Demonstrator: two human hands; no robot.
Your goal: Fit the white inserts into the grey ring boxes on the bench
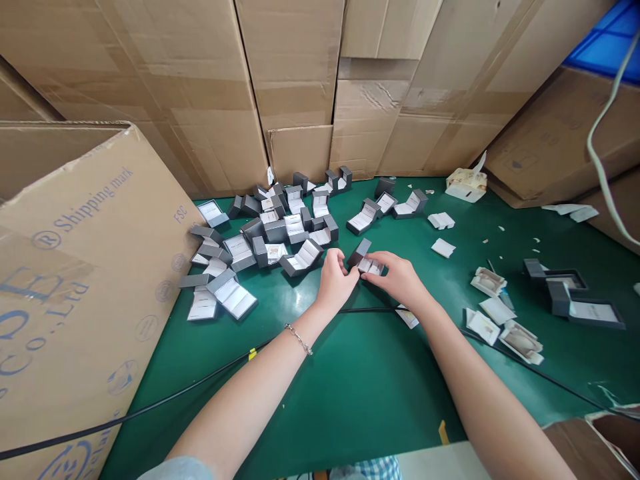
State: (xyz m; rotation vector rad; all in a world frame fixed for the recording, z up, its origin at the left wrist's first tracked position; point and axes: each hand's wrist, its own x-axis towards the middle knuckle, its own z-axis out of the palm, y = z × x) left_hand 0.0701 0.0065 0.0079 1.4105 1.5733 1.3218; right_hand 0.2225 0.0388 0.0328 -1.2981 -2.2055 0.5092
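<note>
A small dark grey hinged jewellery box stands with its lid raised between my two hands, above the green table. Its white insert shows inside. My left hand is closed at the box's left front, fingers curled and thumb tip against it. From the other side, my right hand pinches the box and insert between thumb and fingers. Part of the box is hidden behind my fingers. Just left of my left hand lies another open grey box with a white lining.
Many open grey boxes crowd the back left. Larger open boxes and white inserts lie right, with a tissue pack behind. A black cable crosses the table. Cardboard cartons wall the left and back.
</note>
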